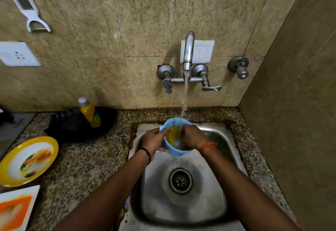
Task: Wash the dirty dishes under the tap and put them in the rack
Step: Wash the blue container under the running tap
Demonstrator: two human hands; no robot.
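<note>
Rinsing is under way at the steel sink (214, 139): the tap (188, 52) on the far wall runs in a steady stream straight into a blue bowl (170, 149) held over the far side of the basin. The left hand (154, 142) grips the bowl's left side, thumb hooked over the rim and fingers curled beneath. The right hand (192, 138) reaches into the bowl from the right, fingers bent down against the inside, apparently rubbing at the yellow residue; whether it clamps the wall or only presses on it, I can't say. Water spills off the near edge toward the drain (180, 181).

By my reckoning, this is early going. The bowl still shows yellow inside, so this dish isn't finished. On the counter to the left, a yellow-rimmed plate (27, 160) sits with food smears, and nearer still a white square plate (16, 207) carries orange sauce; both look unwashed. A yellow soap bottle (90, 112) stands on a black rack (80, 123) at the far left of the counter, and no washed dish shows there yet.
</note>
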